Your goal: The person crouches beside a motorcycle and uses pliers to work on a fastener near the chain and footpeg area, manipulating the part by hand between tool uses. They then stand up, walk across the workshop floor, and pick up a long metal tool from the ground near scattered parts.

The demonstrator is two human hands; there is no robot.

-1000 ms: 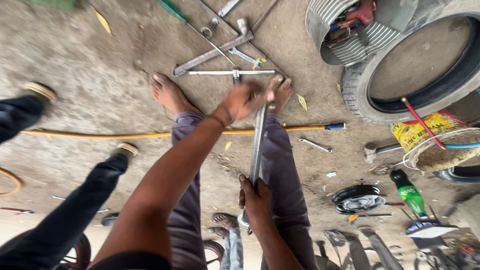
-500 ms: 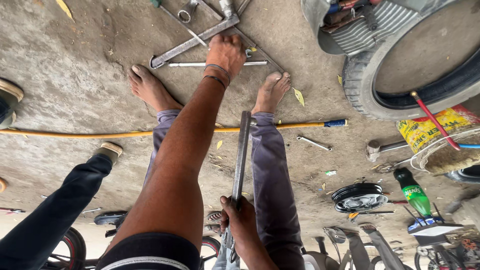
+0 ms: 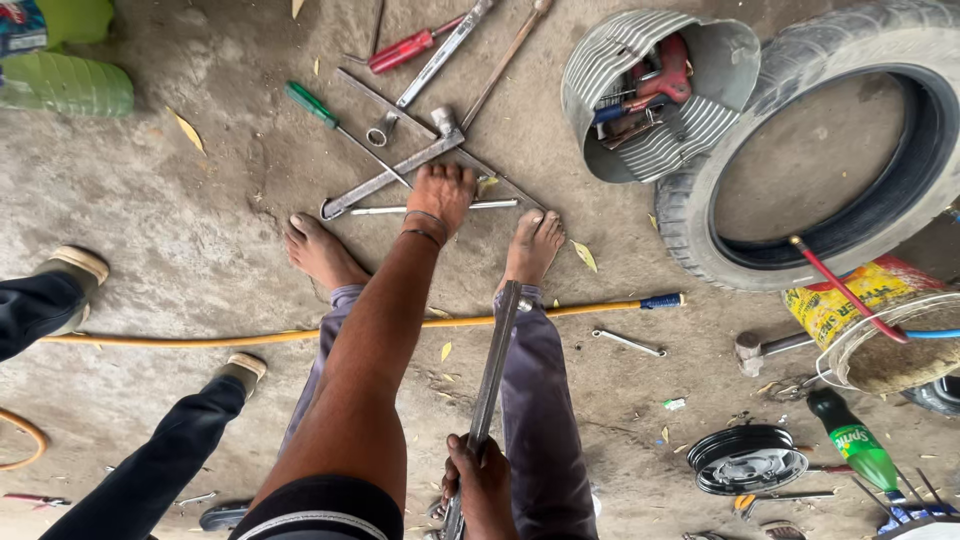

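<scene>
Your right hand is clenched around the lower end of a long flat metal bar, which runs up between your 2 bare feet toward the right foot. Your left hand reaches out to the concrete floor, fingers spread down onto a thin steel rod lying beside a cross wrench. A yellow hose crosses beneath your legs. A tyre lies well to the right.

Long grey metal bar, held, cross wrench, floor
</scene>
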